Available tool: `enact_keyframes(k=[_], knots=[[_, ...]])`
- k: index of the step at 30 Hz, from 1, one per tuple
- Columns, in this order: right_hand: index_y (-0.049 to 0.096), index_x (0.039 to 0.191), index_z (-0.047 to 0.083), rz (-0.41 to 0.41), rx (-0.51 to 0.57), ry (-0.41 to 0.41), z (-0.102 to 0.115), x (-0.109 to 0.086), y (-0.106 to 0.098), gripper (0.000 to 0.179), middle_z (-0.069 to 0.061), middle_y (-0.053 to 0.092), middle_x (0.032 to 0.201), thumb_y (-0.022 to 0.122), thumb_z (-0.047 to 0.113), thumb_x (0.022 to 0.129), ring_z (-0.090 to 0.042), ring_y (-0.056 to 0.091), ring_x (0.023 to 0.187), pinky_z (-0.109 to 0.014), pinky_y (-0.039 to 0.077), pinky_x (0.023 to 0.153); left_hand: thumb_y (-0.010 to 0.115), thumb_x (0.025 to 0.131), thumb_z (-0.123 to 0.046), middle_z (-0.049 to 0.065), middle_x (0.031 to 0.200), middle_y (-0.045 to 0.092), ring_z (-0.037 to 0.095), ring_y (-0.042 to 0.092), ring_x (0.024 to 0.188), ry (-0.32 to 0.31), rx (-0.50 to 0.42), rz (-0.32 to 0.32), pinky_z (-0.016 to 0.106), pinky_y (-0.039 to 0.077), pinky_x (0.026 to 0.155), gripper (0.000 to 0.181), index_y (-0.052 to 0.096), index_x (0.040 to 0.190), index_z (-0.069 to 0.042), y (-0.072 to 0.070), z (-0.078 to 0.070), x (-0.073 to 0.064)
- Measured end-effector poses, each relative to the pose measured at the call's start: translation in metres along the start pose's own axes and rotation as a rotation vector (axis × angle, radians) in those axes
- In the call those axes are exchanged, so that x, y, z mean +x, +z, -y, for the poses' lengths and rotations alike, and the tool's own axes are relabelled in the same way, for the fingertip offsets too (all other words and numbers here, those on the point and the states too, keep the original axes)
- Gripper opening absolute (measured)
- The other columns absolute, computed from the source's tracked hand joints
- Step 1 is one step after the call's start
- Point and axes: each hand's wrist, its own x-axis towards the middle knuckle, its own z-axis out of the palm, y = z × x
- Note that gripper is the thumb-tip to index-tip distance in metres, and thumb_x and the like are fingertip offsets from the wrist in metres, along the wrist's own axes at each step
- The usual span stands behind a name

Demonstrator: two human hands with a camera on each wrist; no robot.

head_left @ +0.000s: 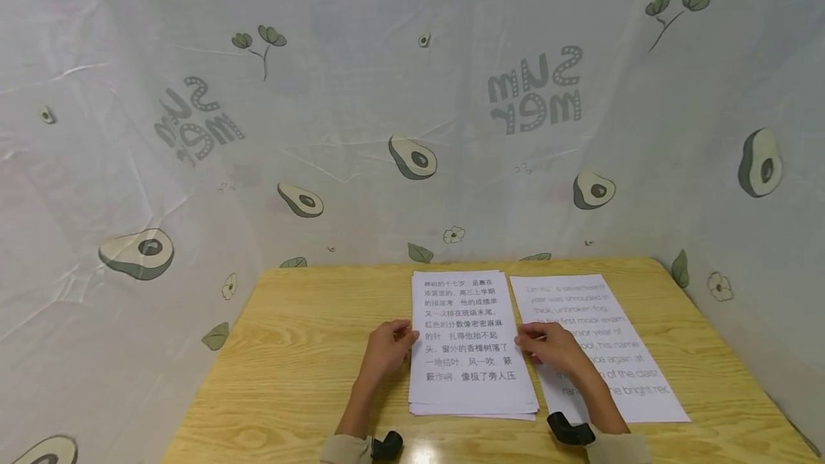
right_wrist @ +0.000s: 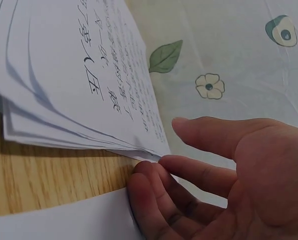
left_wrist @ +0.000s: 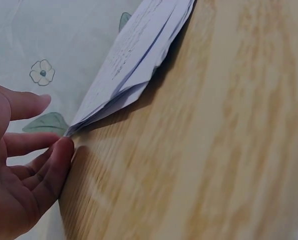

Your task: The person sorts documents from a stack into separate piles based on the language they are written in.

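Paper stack [head_left: 465, 360], Chinese text facing up, on the wood-grain tabletop [head_left: 290, 364] between both hands. Left hand [head_left: 388, 348] at its left edge: fingertips touching the paper, thumb raised clear, grip apart. Right hand [head_left: 549, 346] at the right edge: bent fingers against the sheets, thumb lifted off, grip likewise apart. Stack's near edges uneven, layers fanned. English-text sheet [head_left: 615, 356] just beside, to the right, partly hidden by right hand and forearm. Pale backdrop [head_left: 361, 92] behind, avocado prints.
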Motion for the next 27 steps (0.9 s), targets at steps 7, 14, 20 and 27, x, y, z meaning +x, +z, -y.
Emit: enact_keyframes(k=[7,14,20,27], knots=[[0.067,0.134,-0.013,-0.008,-0.003,0.002,-0.0015,-0.0004,0.0046,0.047,-0.015,0.077,0.107,0.074,0.02,0.101,-0.018,0.07,0.082,-0.028,0.059,0.068,0.077,0.098,-0.021,0.012,0.109,0.073,0.018,0.062,0.092,0.044,0.111,-0.006,0.033,0.056,0.079,0.039,0.075,0.128,0.005,0.0028,-0.0009,-0.0029],[0.068,0.134,-0.011,-0.012,-0.029,-0.024,0.0013,0.0,0.0048,0.046,-0.018,0.079,0.109,0.074,0.021,0.101,-0.017,0.07,0.078,-0.029,0.057,0.066,0.076,0.099,-0.022,0.013,0.113,0.074,0.02,0.064,0.096,0.036,0.111,-0.011,0.041,0.057,0.086,0.039,0.075,0.129,0.003,0.0029,-0.0036,-0.0046],[0.067,0.135,-0.011,-0.003,-0.033,-0.023,0.0018,-0.0002,0.0037,0.047,-0.02,0.078,0.113,0.072,0.023,0.102,-0.018,0.071,0.081,-0.03,0.059,0.068,0.076,0.099,-0.022,0.013,0.114,0.075,0.019,0.065,0.096,0.057,0.115,-0.006,0.04,0.058,0.086,0.041,0.074,0.13,0.004,0.0035,-0.0022,-0.0029],[0.066,0.137,-0.011,0.008,-0.026,-0.026,0.0042,-0.0006,0.0031,0.048,-0.025,0.076,0.12,0.071,0.024,0.104,-0.022,0.076,0.091,-0.032,0.063,0.073,0.075,0.099,-0.021,0.013,0.111,0.073,0.018,0.063,0.094,0.052,0.117,-0.02,0.037,0.056,0.083,0.039,0.074,0.132,0.001,0.0043,-0.0039,-0.004]])
